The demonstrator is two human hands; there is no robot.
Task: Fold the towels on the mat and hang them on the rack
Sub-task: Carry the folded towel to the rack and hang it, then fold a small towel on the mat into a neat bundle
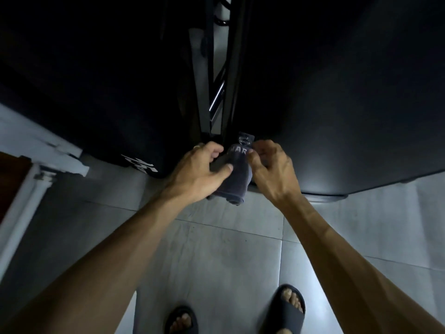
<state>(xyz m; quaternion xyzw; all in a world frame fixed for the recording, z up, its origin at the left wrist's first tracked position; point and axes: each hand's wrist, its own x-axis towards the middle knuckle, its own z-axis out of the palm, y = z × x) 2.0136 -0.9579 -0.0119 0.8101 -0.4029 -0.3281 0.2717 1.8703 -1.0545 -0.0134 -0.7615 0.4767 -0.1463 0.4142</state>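
Far left, a white ledge (pixel 36 150) and a strip of reddish wood (pixel 12 179) edge the grey tiled floor (pixel 216 237), none of it part of the work. The left hand (pixel 204 169) comes in from the lower left with the forearm stretched forward and up, its fingers curled over the top of a dark folded towel (pixel 234 172) and its thumb pressed against the cloth from the front, so it is closed on the towel's left side, probably to keep the fold from slipping open. The towel hangs between both hands, bunched narrow, pale letters showing near its upper edge and its lower end dangling above the floor; it sits right at the foot of the dark rack (pixel 216 97), whose bars rise behind it. Whether the cloth is already looped over a bar cannot be told in this gloom. The right hand (pixel 272 167) reaches in from the lower right, wrist bent inward, fingertips pinching the towel's upper right edge just below a small clear hook or tag (pixel 245 138), seemingly to draw it straight. Below, two dark slippers (pixel 289 307) stand on the tiles.
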